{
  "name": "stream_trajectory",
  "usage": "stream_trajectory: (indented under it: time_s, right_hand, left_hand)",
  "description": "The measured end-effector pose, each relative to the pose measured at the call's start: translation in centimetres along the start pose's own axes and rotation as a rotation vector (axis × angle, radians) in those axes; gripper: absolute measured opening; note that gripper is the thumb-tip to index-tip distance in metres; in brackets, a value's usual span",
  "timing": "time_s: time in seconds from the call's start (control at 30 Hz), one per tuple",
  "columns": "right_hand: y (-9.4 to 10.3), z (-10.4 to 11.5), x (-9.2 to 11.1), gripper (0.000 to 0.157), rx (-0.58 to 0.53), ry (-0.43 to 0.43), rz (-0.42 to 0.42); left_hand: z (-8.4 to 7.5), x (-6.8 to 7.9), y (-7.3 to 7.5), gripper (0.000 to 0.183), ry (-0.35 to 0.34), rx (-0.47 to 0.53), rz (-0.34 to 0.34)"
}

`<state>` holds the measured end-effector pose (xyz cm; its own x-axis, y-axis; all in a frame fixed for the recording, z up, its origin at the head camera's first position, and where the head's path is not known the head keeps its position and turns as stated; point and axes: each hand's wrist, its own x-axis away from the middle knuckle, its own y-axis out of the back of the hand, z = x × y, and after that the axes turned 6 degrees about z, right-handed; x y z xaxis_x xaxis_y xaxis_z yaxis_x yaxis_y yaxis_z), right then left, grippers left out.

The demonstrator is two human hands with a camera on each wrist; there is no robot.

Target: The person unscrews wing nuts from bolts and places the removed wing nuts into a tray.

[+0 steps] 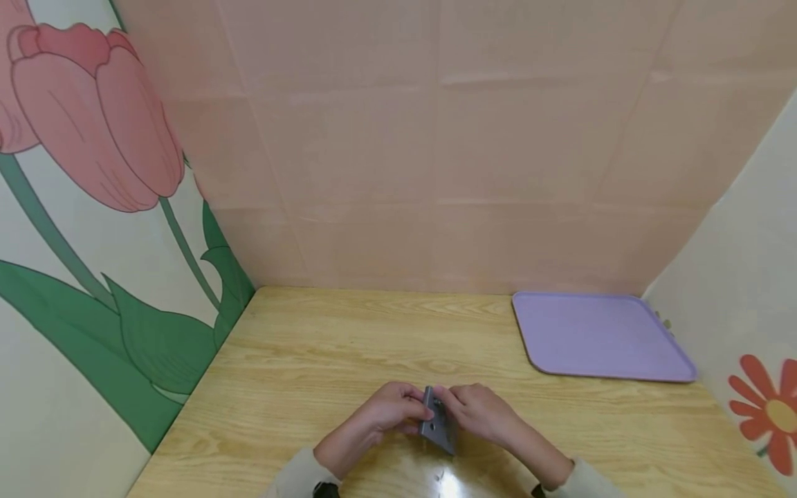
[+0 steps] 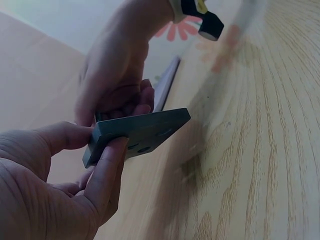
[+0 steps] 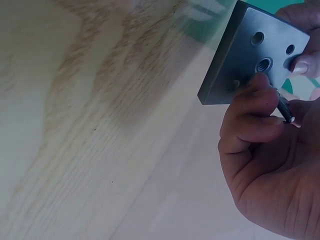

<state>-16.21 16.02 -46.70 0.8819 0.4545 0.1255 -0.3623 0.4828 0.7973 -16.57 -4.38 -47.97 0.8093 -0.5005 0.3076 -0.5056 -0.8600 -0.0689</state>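
Observation:
My left hand (image 1: 391, 408) pinches a thick grey metal plate (image 1: 438, 430) by one edge, thumb on one side and fingers on the other. The plate is held tilted above the table, and in the right wrist view several round holes show in its face, one of them visibly threaded. Close against that face, my right hand (image 3: 275, 160) holds a small threaded screw (image 3: 285, 107) between thumb and curled fingers. The screw's bare end sticks out away from the plate; its other end is hidden by a fingertip beside the threaded hole.
A purple tray (image 1: 598, 332) lies at the back right of the wooden table (image 1: 349, 332). Behind the table stands a pinkish-beige covered wall (image 1: 436, 152). Painted panels flank it, a tulip (image 1: 99, 117) on the left and a red flower (image 1: 780, 415) on the right.

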Motion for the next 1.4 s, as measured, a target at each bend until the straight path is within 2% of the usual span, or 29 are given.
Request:
stream_trajectory:
  time_s: [0.17, 0.33, 0.47, 0.67, 0.9, 1.1, 1.2, 1.27, 1.4]
  right_hand:
    - [0.0, 0.0, -0.1, 0.048, 0.037, 0.015, -0.016]
    - [0.3, 0.0, -0.1, 0.046, 0.028, 0.032, 0.016]
    - [0.6, 0.0, 0.1, 0.04, 0.059, 0.078, 0.009]
    - [0.9, -0.1, 0.4, 0.031, 0.242, 0.18, -0.08]
    - [0.9, -0.3, 0.6, 0.024, 0.542, 0.385, -0.211]
    - [1.0, -0.3, 0.7, 0.022, 0.616, 0.464, -0.262]
    - [0.9, -0.3, 0.7, 0.022, 0.617, 0.469, -0.27]
    - [0.9, -0.2, 0.7, 0.022, 0.593, 0.439, -0.261]
    - [1.1, 0.1, 0.5, 0.025, 0.427, 0.293, -0.215]
  left_hand:
    - [0.0, 0.0, 0.0, 0.021, -0.003, -0.005, -0.003]
    - [-0.1, 0.1, 0.0, 0.019, 0.007, 0.01, -0.012]
    - [-0.1, 0.1, 0.0, 0.019, 0.017, 0.01, -0.014]
    - [0.0, 0.1, 0.0, 0.021, 0.001, 0.014, -0.005]
    - [-0.2, 0.0, 0.0, 0.02, 0.014, 0.01, 0.0]
    - [-0.4, 0.1, 0.0, 0.02, 0.023, -0.003, -0.002]
    - [-0.5, 0.1, 0.0, 0.02, 0.027, -0.007, -0.001]
    - [-0.5, 0.1, 0.0, 0.02, 0.024, -0.009, -0.002]
    - [-0.4, 0.1, 0.0, 0.02, 0.019, -0.009, -0.006]
